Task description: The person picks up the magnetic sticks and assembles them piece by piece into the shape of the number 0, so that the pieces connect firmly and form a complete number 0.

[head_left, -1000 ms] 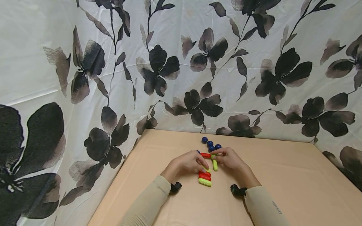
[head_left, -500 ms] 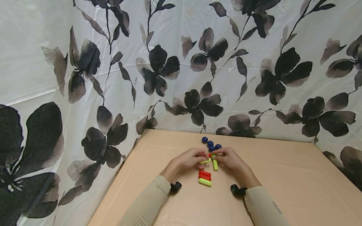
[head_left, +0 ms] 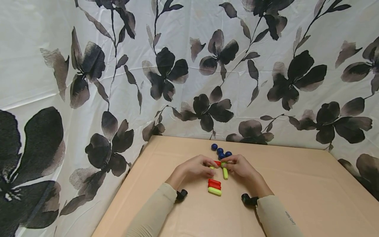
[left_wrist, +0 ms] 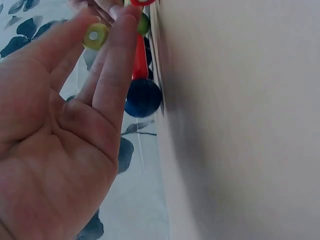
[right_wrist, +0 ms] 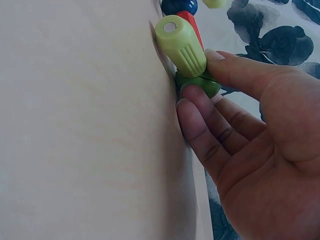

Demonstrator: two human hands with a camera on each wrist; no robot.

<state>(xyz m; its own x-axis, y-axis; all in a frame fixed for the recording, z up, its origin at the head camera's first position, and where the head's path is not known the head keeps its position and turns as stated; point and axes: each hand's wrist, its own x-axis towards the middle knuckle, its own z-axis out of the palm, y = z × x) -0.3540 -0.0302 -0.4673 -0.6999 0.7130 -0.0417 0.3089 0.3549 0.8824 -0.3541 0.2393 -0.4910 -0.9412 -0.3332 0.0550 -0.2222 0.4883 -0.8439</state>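
My left hand (head_left: 193, 167) pinches a yellow-green magnetic rod (left_wrist: 95, 36) between thumb and fingers, its round metal tip facing the wrist camera. My right hand (head_left: 241, 165) holds a green ball (right_wrist: 200, 84) with thumb and fingertips. From that ball a second yellow-green rod (right_wrist: 181, 45) points toward the person. A red rod (head_left: 217, 163) runs left from the same ball to a blue ball (left_wrist: 143, 97), which the left hand hides in the head view. The left hand's rod is apart from the green ball.
Two red rods (head_left: 214, 184) and a yellow-green rod (head_left: 214, 191) lie side by side in front of the hands. Several loose blue balls (head_left: 221, 156) sit behind them on the tan tabletop (head_left: 284, 174). A flowered cloth (head_left: 189, 82) hangs behind the table.
My left hand has lifted a yellow-green rod from the row of rods and carried it back beside the red rod, then slightly left. The right hand has stayed in place.
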